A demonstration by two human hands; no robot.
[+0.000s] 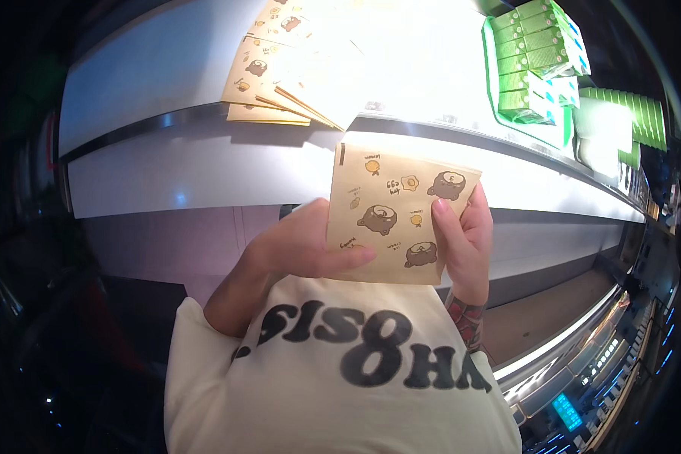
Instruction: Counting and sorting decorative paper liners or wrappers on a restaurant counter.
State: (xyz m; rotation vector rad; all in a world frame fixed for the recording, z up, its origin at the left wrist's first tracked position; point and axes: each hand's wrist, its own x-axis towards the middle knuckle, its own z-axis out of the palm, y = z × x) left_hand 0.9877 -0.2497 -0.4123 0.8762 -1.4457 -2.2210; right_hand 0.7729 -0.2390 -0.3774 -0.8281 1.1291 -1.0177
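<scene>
Close in front of my chest I hold a printed brown kraft paper bag or sheet [394, 232] with bears, lemons and fried eggs on it, the pictures upside down to me. My left hand [312, 244] grips its left edge, with the thumb lying across the lower left corner. On the opposite edge my right hand [465, 232] has its thumb on the front face and the fingers behind. Whether it is one layer or several cannot be made out. More kraft paper pieces [258, 71] with the same print lie at the white counter's front edge, some fanned out and overhanging it.
The white counter [147, 74] stretches ahead, strongly overexposed in the middle. On its right, green and white boxes [528, 51] stand stacked in a green-rimmed tray [491, 74]. Beyond them are stacked green ribbed items [647, 116]. A lower white ledge [204, 176] runs below the counter edge.
</scene>
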